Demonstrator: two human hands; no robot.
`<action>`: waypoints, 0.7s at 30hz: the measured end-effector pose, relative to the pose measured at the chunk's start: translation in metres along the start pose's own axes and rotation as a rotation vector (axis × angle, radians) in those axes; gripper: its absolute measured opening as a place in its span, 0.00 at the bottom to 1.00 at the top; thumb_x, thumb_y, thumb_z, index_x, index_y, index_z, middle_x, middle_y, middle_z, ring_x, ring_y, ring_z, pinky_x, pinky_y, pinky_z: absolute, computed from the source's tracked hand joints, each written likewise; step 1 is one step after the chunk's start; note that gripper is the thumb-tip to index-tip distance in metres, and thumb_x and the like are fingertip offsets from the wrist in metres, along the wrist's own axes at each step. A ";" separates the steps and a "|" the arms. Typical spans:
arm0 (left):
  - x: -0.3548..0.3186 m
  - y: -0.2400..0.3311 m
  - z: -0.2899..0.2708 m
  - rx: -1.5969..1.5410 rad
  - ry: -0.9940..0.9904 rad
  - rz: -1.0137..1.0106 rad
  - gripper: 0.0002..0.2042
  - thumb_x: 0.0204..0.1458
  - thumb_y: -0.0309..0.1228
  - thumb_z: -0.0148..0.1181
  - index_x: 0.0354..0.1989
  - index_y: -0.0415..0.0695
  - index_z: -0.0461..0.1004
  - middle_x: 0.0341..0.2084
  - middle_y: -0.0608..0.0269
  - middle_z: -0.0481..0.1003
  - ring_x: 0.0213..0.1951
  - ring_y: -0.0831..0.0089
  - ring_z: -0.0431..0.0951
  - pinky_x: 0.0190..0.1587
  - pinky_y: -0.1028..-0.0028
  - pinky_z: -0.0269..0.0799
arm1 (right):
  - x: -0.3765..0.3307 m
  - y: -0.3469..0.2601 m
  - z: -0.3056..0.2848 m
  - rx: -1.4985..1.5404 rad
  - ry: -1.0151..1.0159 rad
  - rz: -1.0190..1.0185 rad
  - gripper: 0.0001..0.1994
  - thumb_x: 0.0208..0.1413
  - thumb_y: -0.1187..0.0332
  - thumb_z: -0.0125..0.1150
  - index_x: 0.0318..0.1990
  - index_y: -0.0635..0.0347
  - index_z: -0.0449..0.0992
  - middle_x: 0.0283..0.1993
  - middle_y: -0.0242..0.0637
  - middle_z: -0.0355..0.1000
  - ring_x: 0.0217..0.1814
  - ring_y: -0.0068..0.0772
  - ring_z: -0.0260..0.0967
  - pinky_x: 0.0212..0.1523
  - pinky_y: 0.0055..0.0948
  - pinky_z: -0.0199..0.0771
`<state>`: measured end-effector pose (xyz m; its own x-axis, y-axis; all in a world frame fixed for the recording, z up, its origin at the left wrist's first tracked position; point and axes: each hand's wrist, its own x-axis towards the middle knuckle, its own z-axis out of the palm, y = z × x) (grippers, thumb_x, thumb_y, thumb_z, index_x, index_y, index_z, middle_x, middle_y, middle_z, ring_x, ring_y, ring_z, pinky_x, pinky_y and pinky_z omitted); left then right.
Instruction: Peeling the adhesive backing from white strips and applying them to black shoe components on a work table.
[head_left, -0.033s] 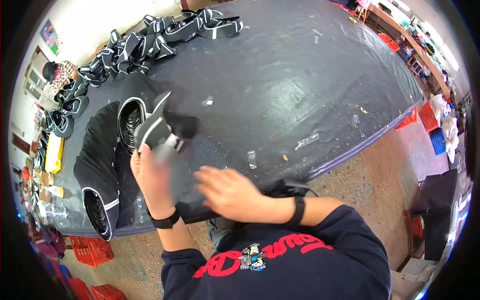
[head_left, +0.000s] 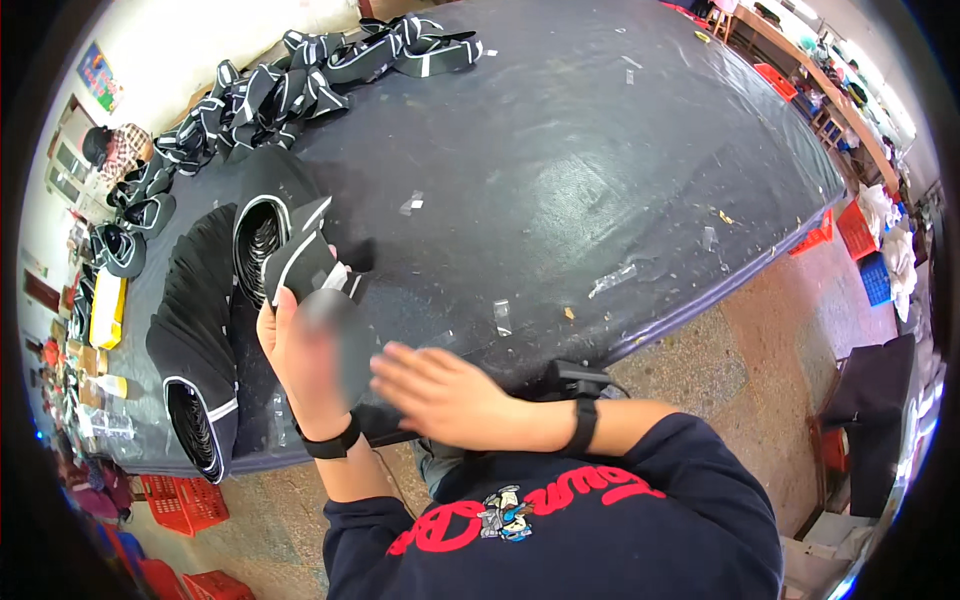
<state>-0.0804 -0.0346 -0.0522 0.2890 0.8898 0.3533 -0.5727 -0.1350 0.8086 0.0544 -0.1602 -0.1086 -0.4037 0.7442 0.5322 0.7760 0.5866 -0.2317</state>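
My left hand point(head_left: 298, 345) is closed on a black fabric piece with white edging point(head_left: 300, 265), held raised over the table's near left part. A blurred patch covers part of this hand and the lower end of the piece. To its right is my right hand point(head_left: 440, 390), fingers stretched out, palm partly turned toward the left hand; it holds nothing that I can see. Just beyond the held piece stands a nested stack of similar black pieces point(head_left: 280, 175). Another long nested stack point(head_left: 190, 310) lies left of my left hand, its white-edged opening facing me.
A loose heap of black, white-trimmed pieces point(head_left: 290, 90) runs along the table's far left. The dark covered table point(head_left: 540, 130) bears scraps of clear tape point(head_left: 502, 318). A black device point(head_left: 578, 378) sits at the near edge. Red crates point(head_left: 183, 502) stand on the floor; a person point(head_left: 125, 148) is at far left.
My right hand has shifted slightly left, closer to my left hand. The held fabric piece has moved a little left and looks less smeared.
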 end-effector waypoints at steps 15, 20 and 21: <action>-0.048 -0.002 -0.003 -0.015 -0.078 0.100 0.36 0.51 0.48 0.59 0.57 0.26 0.58 0.55 0.38 0.63 0.58 0.52 0.65 0.56 0.58 0.68 | -0.178 0.113 -0.132 -0.853 -0.139 1.499 0.35 0.61 0.45 0.37 0.65 0.67 0.52 0.70 0.49 0.47 0.74 0.45 0.37 0.71 0.44 0.30; -0.051 -0.008 0.038 0.071 -0.012 -0.070 0.40 0.37 0.38 0.72 0.56 0.26 0.59 0.50 0.38 0.68 0.53 0.52 0.71 0.54 0.61 0.70 | -0.143 0.087 -0.142 -0.633 0.187 1.280 0.20 0.57 0.59 0.55 0.52 0.62 0.71 0.62 0.50 0.61 0.67 0.51 0.53 0.67 0.44 0.48; -0.050 -0.006 0.048 0.073 -0.019 -0.096 0.39 0.38 0.36 0.71 0.56 0.26 0.59 0.50 0.39 0.69 0.53 0.51 0.71 0.53 0.60 0.70 | -0.126 0.081 -0.139 -0.412 0.435 1.009 0.14 0.53 0.69 0.59 0.47 0.61 0.75 0.59 0.50 0.64 0.60 0.52 0.62 0.60 0.42 0.60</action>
<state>-0.0541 -0.0989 -0.0519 0.3549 0.8919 0.2804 -0.4841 -0.0813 0.8712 0.2349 -0.2509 -0.0813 0.6223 0.5941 0.5097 0.7798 -0.4140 -0.4696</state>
